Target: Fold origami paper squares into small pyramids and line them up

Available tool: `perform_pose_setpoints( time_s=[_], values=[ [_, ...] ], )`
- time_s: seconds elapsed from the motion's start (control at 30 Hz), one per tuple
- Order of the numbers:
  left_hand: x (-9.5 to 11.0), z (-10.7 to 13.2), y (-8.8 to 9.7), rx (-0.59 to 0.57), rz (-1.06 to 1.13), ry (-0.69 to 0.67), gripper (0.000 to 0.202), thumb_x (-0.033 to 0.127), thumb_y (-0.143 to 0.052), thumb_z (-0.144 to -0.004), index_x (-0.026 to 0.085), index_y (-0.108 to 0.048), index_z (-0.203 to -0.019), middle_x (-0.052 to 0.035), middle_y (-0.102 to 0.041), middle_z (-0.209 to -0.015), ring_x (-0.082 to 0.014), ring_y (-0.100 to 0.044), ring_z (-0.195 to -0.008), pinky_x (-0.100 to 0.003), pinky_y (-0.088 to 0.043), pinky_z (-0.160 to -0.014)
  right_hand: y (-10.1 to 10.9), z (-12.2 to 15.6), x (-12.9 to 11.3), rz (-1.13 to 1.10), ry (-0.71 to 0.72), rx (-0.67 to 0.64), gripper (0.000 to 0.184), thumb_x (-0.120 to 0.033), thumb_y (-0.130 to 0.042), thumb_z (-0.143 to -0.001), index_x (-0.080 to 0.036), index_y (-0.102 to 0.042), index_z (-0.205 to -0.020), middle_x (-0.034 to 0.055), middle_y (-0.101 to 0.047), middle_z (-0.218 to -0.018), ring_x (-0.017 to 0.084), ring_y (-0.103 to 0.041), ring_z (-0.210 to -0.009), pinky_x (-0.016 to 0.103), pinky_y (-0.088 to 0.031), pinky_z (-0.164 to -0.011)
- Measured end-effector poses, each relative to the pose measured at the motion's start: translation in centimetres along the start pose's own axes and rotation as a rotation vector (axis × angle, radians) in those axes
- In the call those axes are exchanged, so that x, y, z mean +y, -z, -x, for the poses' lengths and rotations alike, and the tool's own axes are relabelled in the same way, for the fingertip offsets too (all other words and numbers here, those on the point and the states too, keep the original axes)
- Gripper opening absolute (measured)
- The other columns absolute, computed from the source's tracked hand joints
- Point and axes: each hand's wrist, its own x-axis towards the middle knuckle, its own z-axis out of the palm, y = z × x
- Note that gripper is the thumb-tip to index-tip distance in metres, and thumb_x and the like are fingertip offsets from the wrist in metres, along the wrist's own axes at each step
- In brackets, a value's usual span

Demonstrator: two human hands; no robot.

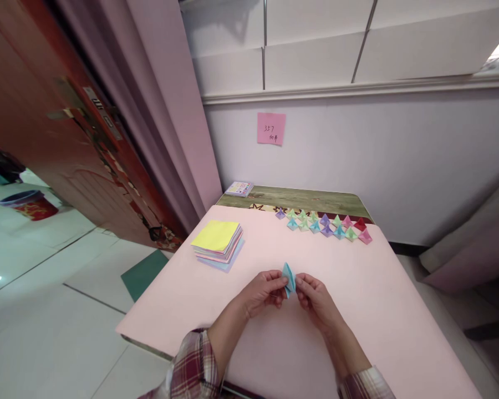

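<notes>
A small blue folded paper piece (289, 277) is held upright between my two hands, just above the pink tabletop. My left hand (266, 289) pinches its left side between thumb and fingers. On the other side, my right hand (314, 296) pinches the right edge. Fingertips cover parts of the folds. Beyond my hands, two rows of finished-looking folded paper pieces (325, 228) in purple, green, blue, pink and red line the far side of the table. To the left sits a stack of square coloured paper (216, 237), yellow on top.
The pink-covered table (183, 310) stands against the wall. A small packet (239, 189) lies at its far left corner. A pink note (271, 128) is stuck on the wall. Left are a curtain (166, 83), a wooden door (66, 127) and a bucket (29, 205).
</notes>
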Motion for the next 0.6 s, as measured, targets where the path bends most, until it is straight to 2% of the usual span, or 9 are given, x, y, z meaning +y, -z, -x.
perform_pose_setpoints(
  time_s=[0.13,0.33,0.6],
  values=[
    [0.29,0.34,0.35,-0.028,-0.046,0.047,0.036,0.047,-0.072,-0.073,0.014,-0.061,-0.081,-0.0018,-0.060,-0.066,-0.0079,-0.051,-0.048,-0.022,-0.044,-0.047,0.58,0.16,-0.39,-0.064,-0.079,-0.054,0.036,-0.046,-0.076,-0.072,-0.018,-0.055,-0.071,-0.0076,-0.045,-0.049,0.002,-0.024,-0.038,0.017,-0.011,-0.038],
    [0.26,0.40,0.40,0.016,-0.087,-0.004,0.037,0.048,-0.071,-0.073,0.013,-0.061,-0.079,-0.0041,-0.062,-0.071,-0.0120,-0.059,-0.058,-0.026,-0.052,-0.056,0.57,0.06,-0.02,0.004,-0.023,-0.015,0.036,-0.049,-0.076,-0.072,-0.018,-0.057,-0.073,-0.0037,-0.054,-0.054,0.007,-0.044,-0.045,0.017,-0.033,-0.042],
    [-0.35,-0.19,0.37,0.143,-0.184,-0.108,0.037,0.047,-0.071,-0.072,0.012,-0.060,-0.075,-0.0035,-0.064,-0.068,-0.0134,-0.060,-0.057,-0.029,-0.052,-0.058,0.44,-0.16,0.37,0.105,-0.004,-0.001,0.037,-0.048,-0.080,-0.067,-0.018,-0.060,-0.074,-0.0004,-0.063,-0.062,0.011,-0.057,-0.056,0.020,-0.045,-0.051]
  ],
)
